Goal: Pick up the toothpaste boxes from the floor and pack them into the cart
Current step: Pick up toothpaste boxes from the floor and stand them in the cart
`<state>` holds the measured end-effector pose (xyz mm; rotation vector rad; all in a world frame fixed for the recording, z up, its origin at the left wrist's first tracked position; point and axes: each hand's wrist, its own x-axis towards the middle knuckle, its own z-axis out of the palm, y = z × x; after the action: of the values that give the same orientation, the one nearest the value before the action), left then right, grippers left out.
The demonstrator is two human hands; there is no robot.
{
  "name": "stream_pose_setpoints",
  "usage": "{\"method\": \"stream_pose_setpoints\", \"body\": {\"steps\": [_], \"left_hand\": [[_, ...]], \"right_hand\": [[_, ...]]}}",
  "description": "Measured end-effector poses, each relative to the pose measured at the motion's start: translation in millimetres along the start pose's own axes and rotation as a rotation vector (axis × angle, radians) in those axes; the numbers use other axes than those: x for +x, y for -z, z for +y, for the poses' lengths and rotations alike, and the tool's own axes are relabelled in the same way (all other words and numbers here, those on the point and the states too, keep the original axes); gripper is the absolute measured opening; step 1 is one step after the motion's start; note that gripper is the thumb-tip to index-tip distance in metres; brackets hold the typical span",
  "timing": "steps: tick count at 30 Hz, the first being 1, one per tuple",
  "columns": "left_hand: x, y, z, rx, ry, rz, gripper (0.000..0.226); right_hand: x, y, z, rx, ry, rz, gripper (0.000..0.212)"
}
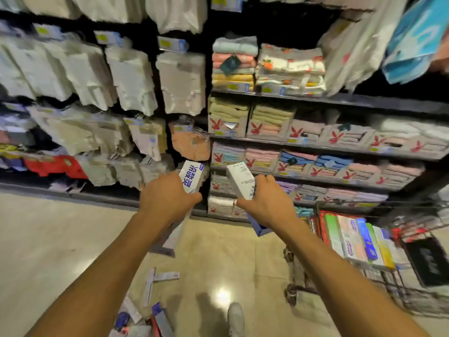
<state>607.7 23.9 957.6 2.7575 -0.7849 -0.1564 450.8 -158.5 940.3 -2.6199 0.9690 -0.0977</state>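
Observation:
My left hand grips a long white toothpaste box with blue print, held upright at chest height. My right hand grips a second white toothpaste box, its blue lower end sticking out below the wrist. Both boxes are in the air in front of the shelves. Several more toothpaste boxes lie scattered on the floor near my feet. The wire cart stands to the right and holds a row of packed colourful boxes.
Store shelves with folded towels and hanging packaged textiles fill the background. A beige tiled floor spreads to the left. My shoe is at the bottom centre. A black bag hangs on the cart.

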Motion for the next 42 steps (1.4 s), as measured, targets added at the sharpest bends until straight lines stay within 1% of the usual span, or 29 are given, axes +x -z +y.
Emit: {"method": "stream_pose_setpoints", "body": {"steps": [3, 6, 8, 13, 17, 19, 22, 26, 29, 31, 33, 36, 39, 42], "left_hand": [[-6.7, -20.7, 69.8, -0.001, -0.190, -0.061, 0.061], [-24.5, -37.7, 140.5, 0.041, -0.330, -0.129, 0.056], [-40.5, -47.2, 184.8, 0.050, -0.411, -0.138, 0.056], [-82.0, -75.2, 291.2, 0.075, -0.541, -0.144, 0.048], [-105.6, -99.6, 357.0, 0.080, -0.579, -0.149, 0.051], [-119.7, -117.4, 392.8, 0.070, -0.603, -0.153, 0.051], [-137.4, -143.6, 438.6, 0.044, -0.616, -0.178, 0.052], [-142.3, -173.5, 488.4, 0.053, -0.596, -0.230, 0.062], [-130.2, -192.8, 523.9, 0.099, -0.598, -0.261, 0.059], [-119.3, -207.9, 545.1, 0.109, -0.577, -0.256, 0.058], [-106.4, -223.6, 567.4, 0.098, -0.552, -0.242, 0.055], [-82.3, -249.0, 603.5, 0.067, -0.542, -0.266, 0.055], [-59.7, -276.3, 633.8, 0.031, -0.496, -0.278, 0.066], [-37.2, -307.3, 651.3, 0.052, -0.410, -0.309, 0.074]], "right_hand": [[-39.6, 24.9, 65.9, 0.038, -0.168, 0.088, 0.064], [-80.6, 47.1, 127.7, 0.055, -0.323, 0.163, 0.067], [-105.7, 60.7, 165.9, 0.045, -0.404, 0.205, 0.066], [-160.4, 93.2, 261.6, 0.033, -0.557, 0.252, 0.064], [-192.6, 113.3, 322.1, 0.011, -0.607, 0.252, 0.059], [-208.3, 124.9, 358.8, 0.001, -0.637, 0.259, 0.060], [-223.6, 139.0, 411.9, -0.011, -0.676, 0.268, 0.063], [-230.4, 149.7, 473.3, -0.005, -0.730, 0.270, 0.068], [-221.7, 154.4, 516.1, -0.021, -0.731, 0.261, 0.064], [-206.9, 157.3, 542.4, -0.023, -0.728, 0.252, 0.060], [-186.3, 159.1, 566.5, -0.026, -0.717, 0.249, 0.059], [-152.7, 159.0, 601.4, -0.005, -0.701, 0.224, 0.058], [-121.3, 153.0, 633.8, 0.016, -0.690, 0.198, 0.058], [-88.7, 137.6, 667.5, 0.038, -0.678, 0.158, 0.058]]}}
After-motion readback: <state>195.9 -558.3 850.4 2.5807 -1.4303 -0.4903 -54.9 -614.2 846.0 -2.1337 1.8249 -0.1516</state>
